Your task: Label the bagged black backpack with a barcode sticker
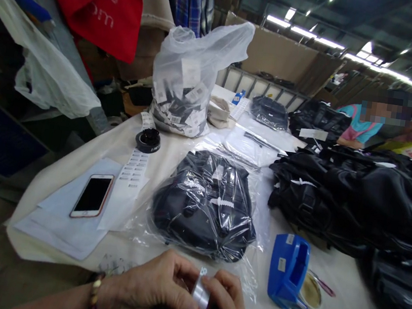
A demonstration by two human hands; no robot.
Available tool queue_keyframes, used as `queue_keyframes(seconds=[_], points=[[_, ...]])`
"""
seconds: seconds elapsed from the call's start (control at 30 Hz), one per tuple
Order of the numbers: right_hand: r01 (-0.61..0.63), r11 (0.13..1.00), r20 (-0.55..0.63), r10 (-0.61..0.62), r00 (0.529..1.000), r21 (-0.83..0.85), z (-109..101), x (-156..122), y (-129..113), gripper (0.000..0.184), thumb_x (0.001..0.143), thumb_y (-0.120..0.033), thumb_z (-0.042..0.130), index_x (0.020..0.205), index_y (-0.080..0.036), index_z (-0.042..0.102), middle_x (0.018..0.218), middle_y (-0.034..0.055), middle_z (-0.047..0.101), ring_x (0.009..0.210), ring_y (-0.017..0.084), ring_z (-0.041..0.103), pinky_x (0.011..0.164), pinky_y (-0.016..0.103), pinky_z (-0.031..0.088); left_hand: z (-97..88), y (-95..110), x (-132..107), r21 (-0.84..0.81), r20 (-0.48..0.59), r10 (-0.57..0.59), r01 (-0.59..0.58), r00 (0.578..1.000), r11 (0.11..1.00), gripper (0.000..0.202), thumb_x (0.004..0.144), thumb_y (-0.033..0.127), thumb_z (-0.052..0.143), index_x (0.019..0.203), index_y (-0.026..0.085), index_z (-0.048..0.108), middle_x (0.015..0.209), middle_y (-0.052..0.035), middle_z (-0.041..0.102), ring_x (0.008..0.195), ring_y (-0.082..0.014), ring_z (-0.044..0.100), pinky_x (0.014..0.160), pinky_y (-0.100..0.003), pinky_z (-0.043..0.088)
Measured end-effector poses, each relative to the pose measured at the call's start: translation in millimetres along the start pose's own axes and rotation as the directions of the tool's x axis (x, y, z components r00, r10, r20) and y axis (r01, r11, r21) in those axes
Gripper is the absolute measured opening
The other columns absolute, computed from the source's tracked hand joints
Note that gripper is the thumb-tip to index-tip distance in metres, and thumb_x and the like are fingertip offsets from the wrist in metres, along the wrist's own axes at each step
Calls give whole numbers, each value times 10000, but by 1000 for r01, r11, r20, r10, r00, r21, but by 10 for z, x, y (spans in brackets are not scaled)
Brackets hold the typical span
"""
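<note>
Close to me at the bottom, my left hand (168,287) and my right hand (227,301) are both closed around a roll of clear tape (200,297). The left thumb presses along the roll's side, and the right fingertips touch its upper edge. Just beyond them a black bag (205,211) lies flat inside a clear plastic bag. White ties and a small white tag show through the film. To the right of my hands stands a blue tape dispenser (283,270). My left wrist wears a beaded bracelet.
A phone (93,196) lies on papers at left, near a label sheet (132,175) and black tape roll (148,140). A plastic sack of tags (183,95) stands behind. Black bags (357,196) pile up at right; a person (363,123) is beyond.
</note>
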State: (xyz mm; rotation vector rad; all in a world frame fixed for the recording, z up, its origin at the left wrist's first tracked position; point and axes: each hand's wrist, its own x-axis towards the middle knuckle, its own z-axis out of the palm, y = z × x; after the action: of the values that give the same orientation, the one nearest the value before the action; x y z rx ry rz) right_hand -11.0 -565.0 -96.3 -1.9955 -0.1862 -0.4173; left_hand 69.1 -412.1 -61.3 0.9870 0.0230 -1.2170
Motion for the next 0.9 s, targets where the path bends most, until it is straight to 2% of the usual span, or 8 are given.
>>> queue_keyframes(seconds=[0.13, 0.27, 0.4, 0.47, 0.53, 0.63, 0.7, 0.9], points=[[77, 993, -19, -79, 997, -89, 129, -53, 17, 389, 785, -321, 654, 1146, -238, 535, 916, 53, 480, 749, 164, 527, 602, 263, 470, -57, -7, -37, 38, -106, -44, 48, 993, 998, 301, 452, 167, 740, 736, 96, 670, 644, -8, 614, 580, -99, 522, 561, -201, 376], [54, 993, -1, -54, 999, -101, 182, -131, 61, 488, 798, -390, 636, 1235, -245, 475, 1003, 69, 496, 722, 150, 539, 594, 257, 477, -85, -6, -61, 46, -74, -3, 7, 997, 999, 259, 440, 133, 708, 690, 95, 658, 654, -15, 612, 605, -109, 516, 578, -213, 370], [-188, 979, -59, 193, 979, 80, 143, -226, 17, 726, 763, -492, 648, 1379, -280, 326, 1014, 44, 504, 634, 106, 512, 674, 277, 461, -201, -24, -69, 46, -69, 83, -80, 994, 996, 288, 461, 179, 757, 723, 99, 668, 701, -42, 636, 687, -162, 563, 654, -262, 416], [-320, 900, -93, 360, 928, 296, 130, -276, -44, 649, 765, -543, 610, 1332, -306, 400, 1014, 33, 523, 742, 135, 531, 741, 286, 433, -270, -37, -74, 64, -68, 89, -85, 994, 994, 347, 470, 228, 783, 776, 101, 679, 741, -58, 656, 694, -172, 575, 664, -274, 427], [-384, 751, -38, 477, 878, 537, 145, -319, -118, 594, 734, -520, 645, 1268, -325, 474, 1012, 21, 551, 793, 139, 531, 709, 252, 421, -318, -45, -85, 75, -32, 89, -86, 996, 993, 391, 483, 257, 793, 824, 100, 684, 770, -71, 669, 714, -180, 592, 679, -273, 435], [-408, 510, 36, 591, 806, 757, 221, -359, -228, 528, 701, -434, 714, 1194, -343, 547, 987, -2, 589, 836, 125, 553, 759, 221, 435, -345, -51, -105, 68, 15, 87, -88, 996, 994, 412, 496, 271, 794, 854, 100, 685, 747, -72, 672, 753, -198, 614, 692, -265, 444], [-380, 453, 3, 638, 770, 807, 289, -378, -279, 494, 699, -403, 738, 1162, -367, 569, 1013, -12, 610, 903, 130, 571, 862, 239, 430, -351, -53, -115, 56, 21, 92, -93, 996, 994, 433, 489, 275, 801, 867, 101, 683, 738, -70, 673, 756, -201, 621, 697, -262, 448], [-309, 623, -219, 625, 750, 718, 401, -423, -245, 408, 604, -397, 820, 972, -312, 666, 1043, 18, 594, 879, 176, 606, 814, 310, 503, -388, -51, -160, 40, 39, 83, -85, 996, 996, 469, 465, 268, 828, 883, 113, 682, 758, -61, 675, 742, -187, 621, 681, -250, 458]])
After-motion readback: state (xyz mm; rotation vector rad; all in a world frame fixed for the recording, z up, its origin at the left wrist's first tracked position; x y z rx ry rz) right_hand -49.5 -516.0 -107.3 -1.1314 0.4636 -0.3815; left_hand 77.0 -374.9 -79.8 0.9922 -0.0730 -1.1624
